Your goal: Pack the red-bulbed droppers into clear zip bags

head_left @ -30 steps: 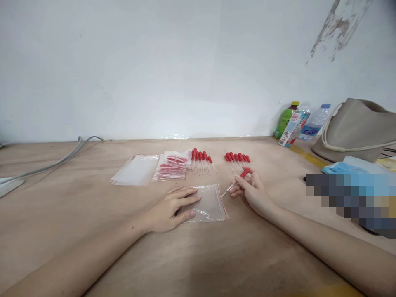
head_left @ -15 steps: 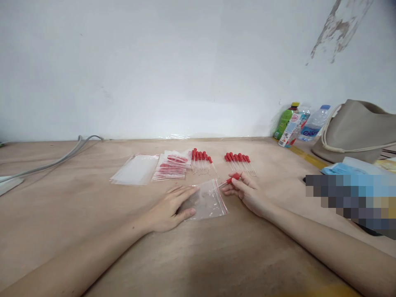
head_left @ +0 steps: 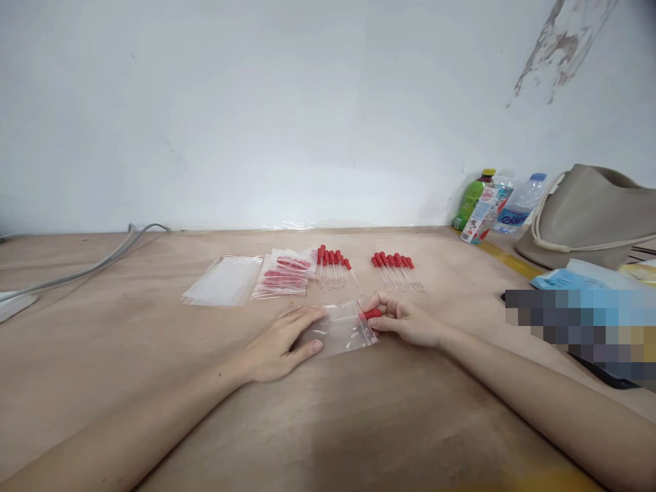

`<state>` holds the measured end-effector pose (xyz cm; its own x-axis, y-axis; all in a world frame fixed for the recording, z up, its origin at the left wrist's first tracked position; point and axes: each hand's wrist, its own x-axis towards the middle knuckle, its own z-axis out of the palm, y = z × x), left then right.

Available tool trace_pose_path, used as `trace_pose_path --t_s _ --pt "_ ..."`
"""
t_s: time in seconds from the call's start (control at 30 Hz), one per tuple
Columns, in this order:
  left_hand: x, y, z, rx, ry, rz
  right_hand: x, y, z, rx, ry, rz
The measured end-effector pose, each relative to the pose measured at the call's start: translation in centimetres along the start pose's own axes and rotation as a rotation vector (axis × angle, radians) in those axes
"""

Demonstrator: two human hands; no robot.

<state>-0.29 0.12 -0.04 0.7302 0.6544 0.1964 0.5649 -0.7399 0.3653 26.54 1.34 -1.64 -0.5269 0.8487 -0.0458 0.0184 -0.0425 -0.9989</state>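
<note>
Right hand (head_left: 404, 321) pinches 1 dropper (head_left: 372, 313) at 3 o'clock of the zip bag (head_left: 342, 329); left hand (head_left: 279, 342), fingers together, presses its 9 o'clock side.

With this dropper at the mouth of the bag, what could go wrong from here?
The left hand lies flat on the small clear zip bag, so its mouth may be pinched and the thin red-bulbed dropper in the right hand could snag or pierce the film. That hand sits near a row of loose red-bulbed droppers and could scatter them.
</note>
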Motion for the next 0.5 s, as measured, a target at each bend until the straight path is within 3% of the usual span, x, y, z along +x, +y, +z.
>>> trace_pose_path --t_s 0.1,0.23,0.5 --pt "0.0 0.0 0.0 -0.018 0.004 -0.002 0.3 -0.4 0.3 -0.079 0.038 0.069" --pt "0.1 -0.1 0.2 -0.009 0.015 0.033 0.5 -0.6 1.4 -0.208 -0.023 0.022" --pt "0.0 -0.3 0.4 -0.038 0.058 0.052 0.6 0.1 1.0 -0.115 0.107 0.073"
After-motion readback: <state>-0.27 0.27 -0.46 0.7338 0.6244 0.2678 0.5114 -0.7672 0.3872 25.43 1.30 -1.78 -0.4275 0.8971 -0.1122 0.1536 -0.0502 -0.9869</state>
